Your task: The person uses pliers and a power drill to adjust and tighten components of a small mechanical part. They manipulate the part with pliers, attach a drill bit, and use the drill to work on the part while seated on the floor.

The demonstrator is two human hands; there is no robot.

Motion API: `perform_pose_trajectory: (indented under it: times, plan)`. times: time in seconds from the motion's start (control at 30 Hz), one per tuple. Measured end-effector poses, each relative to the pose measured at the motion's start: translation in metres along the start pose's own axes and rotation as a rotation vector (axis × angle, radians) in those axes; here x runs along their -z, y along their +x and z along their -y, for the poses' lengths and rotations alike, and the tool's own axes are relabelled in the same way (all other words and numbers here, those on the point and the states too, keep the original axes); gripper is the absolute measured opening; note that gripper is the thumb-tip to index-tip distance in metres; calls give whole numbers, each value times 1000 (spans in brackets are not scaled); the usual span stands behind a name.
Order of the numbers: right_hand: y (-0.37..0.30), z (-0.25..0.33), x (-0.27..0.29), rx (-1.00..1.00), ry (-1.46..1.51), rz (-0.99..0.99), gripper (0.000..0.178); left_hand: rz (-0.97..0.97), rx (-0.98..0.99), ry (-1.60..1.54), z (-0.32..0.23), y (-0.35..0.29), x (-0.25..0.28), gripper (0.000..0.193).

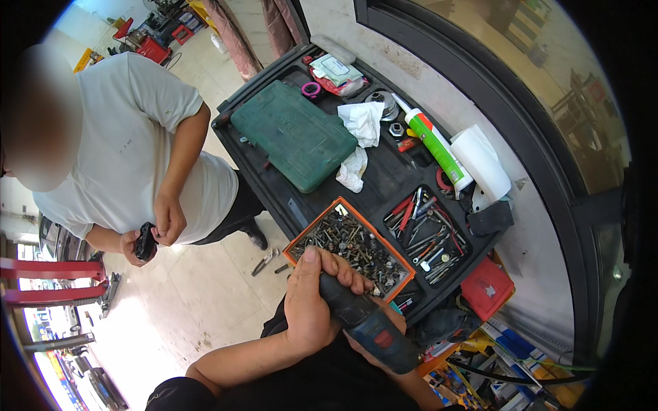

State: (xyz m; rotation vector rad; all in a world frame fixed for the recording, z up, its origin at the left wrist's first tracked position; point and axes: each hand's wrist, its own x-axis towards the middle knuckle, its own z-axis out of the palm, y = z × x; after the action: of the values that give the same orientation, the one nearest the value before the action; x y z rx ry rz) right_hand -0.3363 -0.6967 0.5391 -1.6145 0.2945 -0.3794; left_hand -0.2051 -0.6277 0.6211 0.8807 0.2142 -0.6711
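You have a dark power tool [377, 330] just before the near edge of the orange-rimmed tray [378, 238], long axis slanting, narrower end toward the tray. Your left hand [308, 305] grips that end; your right hand [391, 315] is mostly hidden, its fingers unclear. A green case [295, 137] lies along the cart [322, 200]'s left edge; beyond stands a co-worker [144, 130].

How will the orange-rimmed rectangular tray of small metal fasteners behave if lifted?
The orange-rimmed tray is probably heavy for its size, being loaded with metal fasteners. These loose pieces would likely slide if tilted, and its open top might let some spill.
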Motion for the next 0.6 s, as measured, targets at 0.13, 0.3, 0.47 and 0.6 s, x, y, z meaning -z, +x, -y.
perform_pose_trajectory:
  times: [0.13, 0.3, 0.47, 0.6]
  plan:
    - [6, -4, -3, 132, -199, 61, 43, -18, 198, -3, -19, 8, 3, 45]
    - [1, 6, -10, 81, -171, 45, 41, 21, 142, 44, -19, 7, 7, 50]
    - [-4, -6, -11, 145, -230, 66, 41, 96, 140, 61, -20, 0, 4, 52]
    - [-15, -27, -8, 172, -199, 18, 33, 211, 194, 76, -22, -4, 8, 57]
